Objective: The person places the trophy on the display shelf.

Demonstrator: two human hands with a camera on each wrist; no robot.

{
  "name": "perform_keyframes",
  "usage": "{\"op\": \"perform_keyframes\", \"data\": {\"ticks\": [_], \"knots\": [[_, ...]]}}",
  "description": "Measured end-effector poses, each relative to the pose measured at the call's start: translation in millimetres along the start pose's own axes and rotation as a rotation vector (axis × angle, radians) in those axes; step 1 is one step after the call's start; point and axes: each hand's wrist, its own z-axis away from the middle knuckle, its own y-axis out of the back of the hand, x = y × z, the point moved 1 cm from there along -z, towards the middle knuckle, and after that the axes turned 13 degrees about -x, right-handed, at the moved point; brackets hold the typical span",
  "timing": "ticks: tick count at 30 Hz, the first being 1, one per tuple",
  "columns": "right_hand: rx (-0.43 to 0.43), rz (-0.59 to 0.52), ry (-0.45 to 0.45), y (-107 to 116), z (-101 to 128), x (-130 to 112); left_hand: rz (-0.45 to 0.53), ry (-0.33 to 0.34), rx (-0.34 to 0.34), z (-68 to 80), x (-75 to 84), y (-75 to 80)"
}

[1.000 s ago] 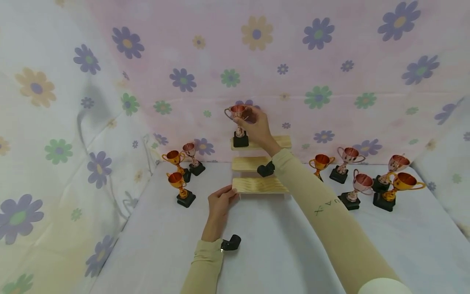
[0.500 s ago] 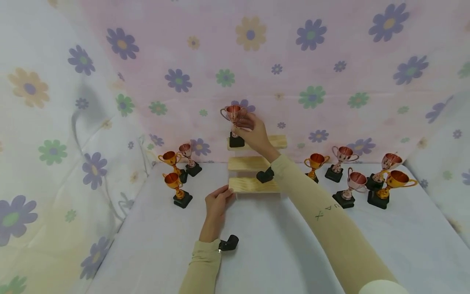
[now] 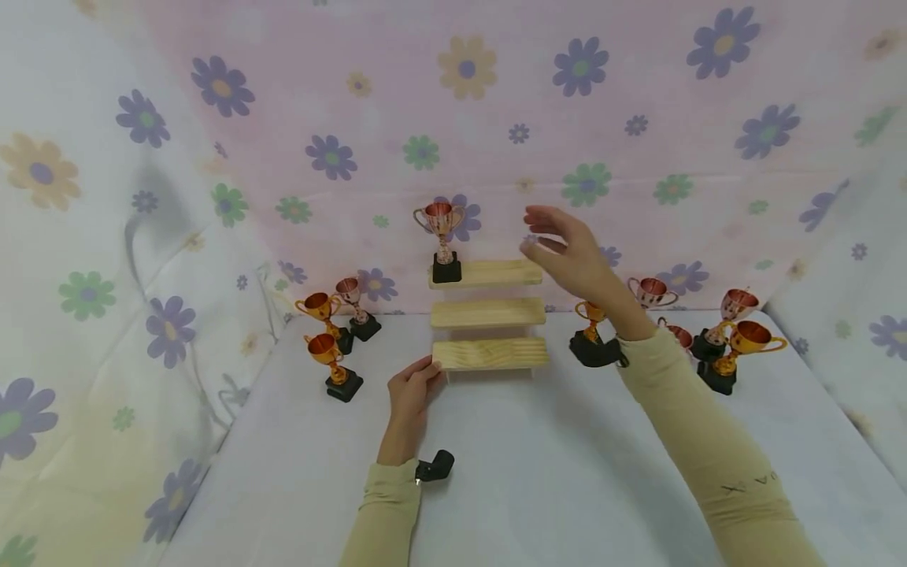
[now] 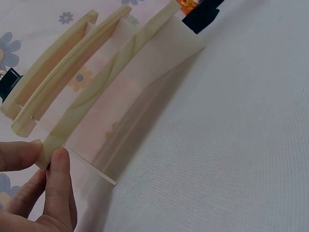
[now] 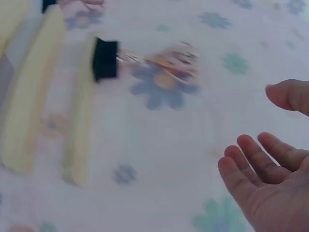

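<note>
Flower-printed cloth (image 3: pixel 602 94) in pink and white walls off a pale table (image 3: pixel 538 472), where a three-tier wooden step shelf (image 3: pixel 489 313) stands at 12 o'clock from the person, backed against the drape. At 3 o'clock of the shelf a cluster of trophies (image 3: pixel 716 331) waits on black bases, with three more trophies (image 3: pixel 333 331) at its 9 o'clock. The right hand (image 3: pixel 574 256) hangs in the air just right of the top tier, fingers spread and relaxed, holding nothing. The left hand (image 3: pixel 414 386) pinches the near-left corner of the bottom step, thumb and fingertips (image 4: pixel 58 166) closed on the wood. One copper trophy (image 3: pixel 442 240) stands upright at the left end of the top tier, clear of both hands. Judged from here, filling the shelf cleanly calls for a steady grip on that corner and each cup lowered flat onto its base, well in from the edge
</note>
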Motion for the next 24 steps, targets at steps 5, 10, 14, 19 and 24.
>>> {"op": "perform_keyframes", "data": {"ticks": [5, 10, 14, 19, 24], "knots": [[0.16, 0.165, 0.01, 43, 52, -11, 0.033, 0.001, -0.003, 1.6, 0.1, -1.3], [0.312, 0.268, -0.078, 74, 104, 15, 0.057, 0.003, -0.007, 3.1, -1.1, -4.8], [0.389, 0.286, -0.187, 77, 143, 47, 0.046, 0.017, 0.005, 4.6, -0.8, -5.8], [0.413, 0.337, -0.247, 58, 177, 80, 0.04, 0.032, 0.008, 5.3, 0.4, -5.3], [0.382, 0.349, -0.272, 34, 192, 105, 0.044, 0.028, -0.003, 5.1, 1.5, -3.0]]}}
